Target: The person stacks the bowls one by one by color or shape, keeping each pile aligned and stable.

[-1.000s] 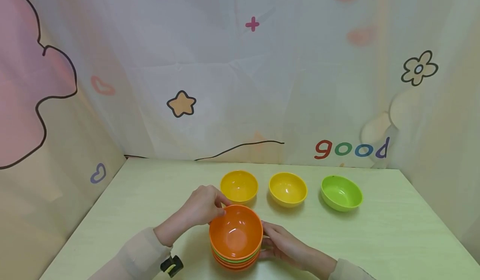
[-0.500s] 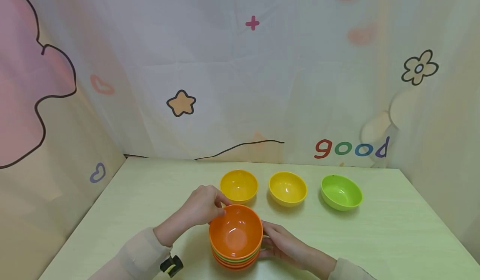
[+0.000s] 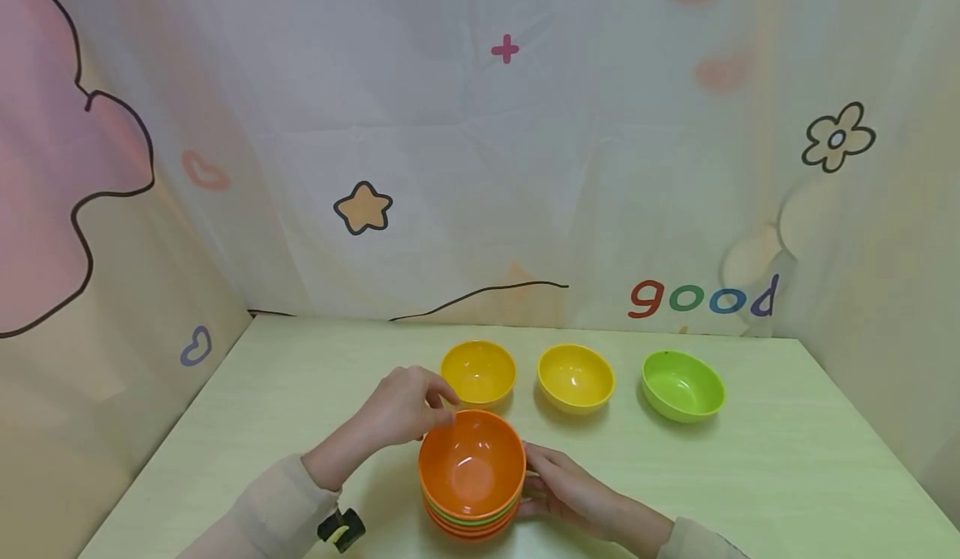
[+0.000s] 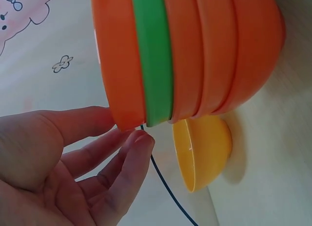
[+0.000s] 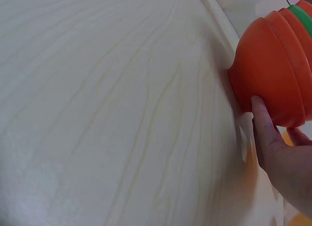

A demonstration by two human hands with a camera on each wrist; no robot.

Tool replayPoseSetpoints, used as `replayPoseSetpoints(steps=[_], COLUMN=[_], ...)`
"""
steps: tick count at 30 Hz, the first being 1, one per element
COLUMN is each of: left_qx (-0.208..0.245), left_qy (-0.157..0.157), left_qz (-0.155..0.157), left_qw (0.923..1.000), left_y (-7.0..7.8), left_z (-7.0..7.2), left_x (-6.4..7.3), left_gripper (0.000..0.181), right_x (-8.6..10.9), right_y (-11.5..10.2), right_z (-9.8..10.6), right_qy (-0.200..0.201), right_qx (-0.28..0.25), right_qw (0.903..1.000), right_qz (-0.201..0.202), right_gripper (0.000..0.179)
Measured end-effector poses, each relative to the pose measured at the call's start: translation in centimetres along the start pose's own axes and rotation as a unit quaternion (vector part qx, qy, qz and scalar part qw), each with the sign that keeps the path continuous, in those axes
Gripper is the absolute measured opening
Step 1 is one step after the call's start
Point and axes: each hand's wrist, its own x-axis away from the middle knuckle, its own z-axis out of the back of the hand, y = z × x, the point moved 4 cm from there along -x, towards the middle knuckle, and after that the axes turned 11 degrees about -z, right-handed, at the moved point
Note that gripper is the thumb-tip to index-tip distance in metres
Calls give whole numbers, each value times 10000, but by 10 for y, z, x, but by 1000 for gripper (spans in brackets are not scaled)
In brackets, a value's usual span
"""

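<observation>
Touches a stack of bowls (image 3: 472,476), at six o'clock on the table (image 3: 247,426), with extended, ungripping fingers of the right hand (image 3: 572,492) at its three. Poises the left hand (image 3: 403,407), loosely parted, at its eleven, near a yellow bowl (image 3: 478,373) at twelve.

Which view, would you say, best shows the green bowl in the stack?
The left wrist view: the stacked green bowl shows as a broad band between orange bowls. The head view gives only a thin line; the right wrist view, a piece cut by the frame.
</observation>
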Motion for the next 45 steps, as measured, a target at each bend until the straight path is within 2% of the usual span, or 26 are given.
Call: replayPoseSetpoints(steps=[6, 14, 22, 31, 39, 45], left_qx=[-124, -315, -94, 75, 159, 165], left_qy=[321, 851, 1177, 1357, 1489, 1536], left_qz=[-85, -38, 353, 668, 772, 734], left_qw=[9994, 9959, 9924, 9885, 9857, 9853], left_y=[-5, -19, -40, -63, -80, -91], left_z=[4, 8, 11, 11, 10, 6], left_x=[-4, -12, -25, -39, -50, -56], left_gripper=[15, 10, 17, 19, 20, 22], right_x=[0, 1, 1, 1, 1, 1], right_y=[-1, 0, 0, 0, -1, 0], right_z=[0, -1, 0, 0, -1, 0], right_qy=[23, -13, -1, -100, -263, -357], right_qx=[5, 6, -11, -15, 38, 89], right_qw=[10000, 10000, 10000, 9999, 9996, 9992], right_qz=[-11, 34, 7, 31, 110, 126], right_gripper=[70, 68, 69, 68, 66, 66])
